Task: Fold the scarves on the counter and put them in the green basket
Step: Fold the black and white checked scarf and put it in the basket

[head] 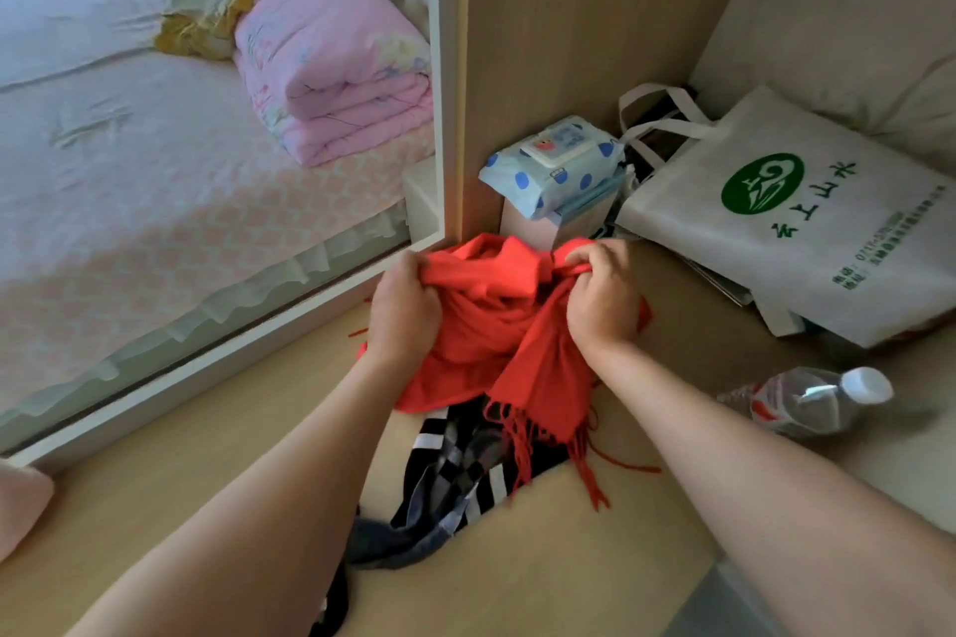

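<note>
**Bunched red scarf could drag its neighbours along**

The left hand [401, 305] and the right hand [602, 297] each clench a fistful of the red scarf [496, 326]. They are held apart, with crumpled cloth sagging between them. Neither hand seems to have a clean edge or corner, so a fold started from this grip would probably come out lopsided or twisted.

The red fringe trails over the checked scarf [465, 471] beneath. A quick lift could snag those tassels and pull the second scarf along, or tip it off the tabletop [569, 559], where its dark end already hangs over the near edge. The water bottle [812, 401] lies on its side to the right, and a wide shake of the cloth might set it rolling. The green basket is not in view.

The red scarf is a soft, plain weave in bright red, heaped in loose folds near the back corner of the tabletop. It is raised slightly at the fists, with long thin tassels along one end.
</note>
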{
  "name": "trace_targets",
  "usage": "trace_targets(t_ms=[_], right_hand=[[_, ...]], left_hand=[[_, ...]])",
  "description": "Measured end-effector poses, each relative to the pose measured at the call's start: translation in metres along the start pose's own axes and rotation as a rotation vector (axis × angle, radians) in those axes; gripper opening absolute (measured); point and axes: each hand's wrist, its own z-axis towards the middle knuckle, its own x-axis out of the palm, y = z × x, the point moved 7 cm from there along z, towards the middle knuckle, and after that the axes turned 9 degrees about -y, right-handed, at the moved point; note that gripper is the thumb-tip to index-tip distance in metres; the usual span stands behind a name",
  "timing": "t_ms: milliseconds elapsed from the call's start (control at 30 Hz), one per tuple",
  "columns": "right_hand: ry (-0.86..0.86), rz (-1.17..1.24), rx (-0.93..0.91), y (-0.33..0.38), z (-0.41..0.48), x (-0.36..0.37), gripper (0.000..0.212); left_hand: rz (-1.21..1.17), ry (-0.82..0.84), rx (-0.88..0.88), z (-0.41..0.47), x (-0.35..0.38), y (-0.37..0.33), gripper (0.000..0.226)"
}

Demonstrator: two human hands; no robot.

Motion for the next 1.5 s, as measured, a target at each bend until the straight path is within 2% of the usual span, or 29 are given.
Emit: trace_targets(t_ms=[67,100,167,233,300,333,367,400,467,500,567,633,667,733,800,867,933,1000,1067,1133,1200,1267,1333,1433,1500], right_hand=[[0.066,0.028,-0.094,0.012,0.004,0.014,0.028],[0.174,-0.016,-0.140,0.014,-0.001,0.025,0.032],[0.493,-0.263,-0.237,0.007,-0.025,0.049,0.057],[0.804,-0.510,-0.279,-0.009,-0.057,0.061,0.088],[1.018,-0.579,-0.294,-0.021,-0.086,0.065,0.115],[1.086,-0.587,-0.300,-0.024,-0.096,0.065,0.120],[1.112,-0.587,-0.297,-0.027,-0.101,0.065,0.116],[1.078,-0.571,-0.291,-0.027,-0.099,0.065,0.102],[0.898,-0.500,-0.294,-0.024,-0.082,0.065,0.059],[0.812,-0.458,-0.303,-0.020,-0.072,0.064,0.045],[0.668,-0.370,-0.336,-0.011,-0.052,0.063,0.031],[0.552,-0.323,-0.380,-0.005,-0.037,0.062,0.024],[0.540,-0.330,-0.406,-0.005,-0.035,0.063,0.023],[0.663,-0.381,-0.403,-0.014,-0.041,0.072,0.028],[0.880,-0.470,-0.362,-0.032,-0.058,0.079,0.041],[0.954,-0.587,-0.365,-0.040,-0.070,0.076,0.057],[0.863,-0.650,-0.358,-0.033,-0.074,0.067,0.065],[0.715,-0.653,-0.356,-0.015,-0.081,0.054,0.069],[0.646,-0.577,-0.467,0.012,-0.102,0.044,0.070],[0.726,-0.386,-0.618,0.044,-0.139,0.040,0.065],[0.957,-0.185,-0.649,0.071,-0.180,0.041,0.057],[1.212,-0.177,-0.620,0.087,-0.218,0.043,0.061],[1.364,-0.282,-0.604,0.094,-0.244,0.046,0.063],[1.416,-0.330,-0.608,0.105,-0.265,0.049,0.038],[1.396,-0.346,-0.491,0.106,-0.269,0.046,0.027]], left_hand=[[-0.190,-0.040,-0.098,0.014,0.000,-0.007,0.035],[-0.199,0.000,-0.110,0.016,0.007,-0.008,0.035],[-0.085,0.173,-0.060,0.013,0.027,-0.002,0.039],[0.143,0.314,0.007,0.003,0.041,0.015,0.051],[0.351,0.377,0.067,-0.009,0.045,0.035,0.068],[0.378,0.426,0.068,-0.017,0.048,0.044,0.078],[0.358,0.504,0.050,-0.025,0.053,0.053,0.088],[0.306,0.589,0.032,-0.033,0.059,0.060,0.097],[0.194,0.676,0.029,-0.044,0.069,0.066,0.105],[0.164,0.669,0.035,-0.046,0.072,0.066,0.105],[0.139,0.617,0.059,-0.045,0.077,0.060,0.105],[0.113,0.635,0.062,-0.044,0.084,0.052,0.104],[0.108,0.671,0.050,-0.044,0.086,0.048,0.102],[0.143,0.684,0.055,-0.042,0.085,0.046,0.094],[0.213,0.564,0.060,-0.040,0.072,0.047,0.079],[0.230,0.393,0.052,-0.043,0.051,0.049,0.057],[0.235,0.314,0.064,-0.055,0.032,0.054,0.036],[0.293,0.429,0.087,-0.075,0.024,0.062,0.025],[0.367,0.605,0.068,-0.099,0.018,0.074,0.020],[0.420,0.652,0.058,-0.116,0.002,0.086,0.015],[0.454,0.619,0.057,-0.127,-0.020,0.100,0.019],[0.492,0.560,0.081,-0.137,-0.048,0.111,0.031],[0.562,0.501,0.127,-0.145,-0.077,0.120,0.037],[0.613,0.524,0.151,-0.164,-0.111,0.134,0.040],[0.606,0.559,0.155,-0.177,-0.128,0.141,0.042]])
